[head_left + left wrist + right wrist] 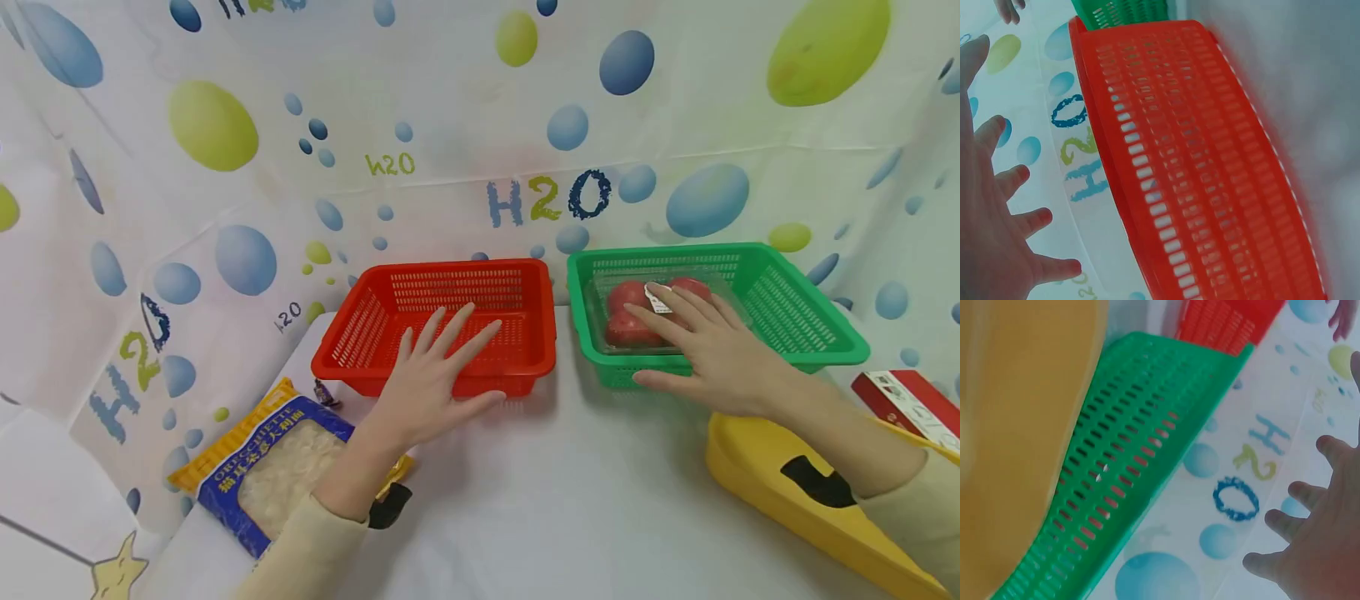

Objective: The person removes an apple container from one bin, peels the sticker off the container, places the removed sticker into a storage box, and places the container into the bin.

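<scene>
My left hand (429, 387) hovers with spread fingers in front of the red basket (435, 385), overlapping its near wall in the head view. Nothing is in its grasp. The red basket's inside shows no contents. My right hand (708, 354) is also spread out and holds nothing, held over the near rim of the green basket (813, 312). In the green basket lies a clear plastic tray of round red fruit (630, 329) with a white label, partly hidden behind the right hand's fingers. In the wrist views, both hands stand apart from the basket walls.
A blue and yellow bag of orecchiette pasta (288, 467) lies at the left, partly behind the left forearm. Beside it is a small dark wrapped item (326, 394). At the right stand a yellow container (757, 467) and a red and white box (911, 408).
</scene>
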Demonstrator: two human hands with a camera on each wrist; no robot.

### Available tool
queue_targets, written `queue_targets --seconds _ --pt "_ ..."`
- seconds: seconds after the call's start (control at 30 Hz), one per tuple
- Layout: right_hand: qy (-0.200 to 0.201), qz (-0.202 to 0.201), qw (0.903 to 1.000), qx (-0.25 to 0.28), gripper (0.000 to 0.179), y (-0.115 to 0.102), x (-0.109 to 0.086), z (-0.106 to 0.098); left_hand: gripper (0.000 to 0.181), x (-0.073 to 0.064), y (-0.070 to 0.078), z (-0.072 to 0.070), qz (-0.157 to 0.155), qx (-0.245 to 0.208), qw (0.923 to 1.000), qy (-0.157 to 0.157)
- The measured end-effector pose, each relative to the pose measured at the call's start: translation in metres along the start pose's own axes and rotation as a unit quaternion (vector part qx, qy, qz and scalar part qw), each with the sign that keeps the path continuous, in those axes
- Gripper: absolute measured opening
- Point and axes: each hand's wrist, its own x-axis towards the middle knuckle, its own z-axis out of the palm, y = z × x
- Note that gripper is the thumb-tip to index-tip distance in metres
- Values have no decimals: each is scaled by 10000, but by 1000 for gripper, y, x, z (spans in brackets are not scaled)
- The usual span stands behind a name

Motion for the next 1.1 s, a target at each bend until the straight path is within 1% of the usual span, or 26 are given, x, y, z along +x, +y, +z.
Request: queue_targets --seconds 0.2,0.33,0.47,0.57,0.67,0.83,0.93,1.1 --pt "65 225 9996 172 83 17 2 -8 81 19 14 11 61 -339 9990 290" --pt "40 558 9981 239 84 29 2 -14 81 33 26 16 123 -562 9974 425" --pt "-28 819 9963 251 86 39 3 -20 79 45 37 22 139 -921 9942 541" --pt "-11 904 9953 339 86 48 4 -24 78 54 45 26 142 -1314 9896 573" --pt "-43 997 9939 478 86 57 7 -27 78 62 53 30 75 -1699 9841 515" --pt "-317 1299 9876 822 88 74 13 -32 77 72 66 37 -29 -2290 9721 509" --pt "-412 1456 9835 990 91 83 18 -33 77 76 74 41 -80 -2537 9660 485" --pt "-522 1606 9791 1138 93 92 25 -36 76 81 85 49 -161 -2888 9565 390"
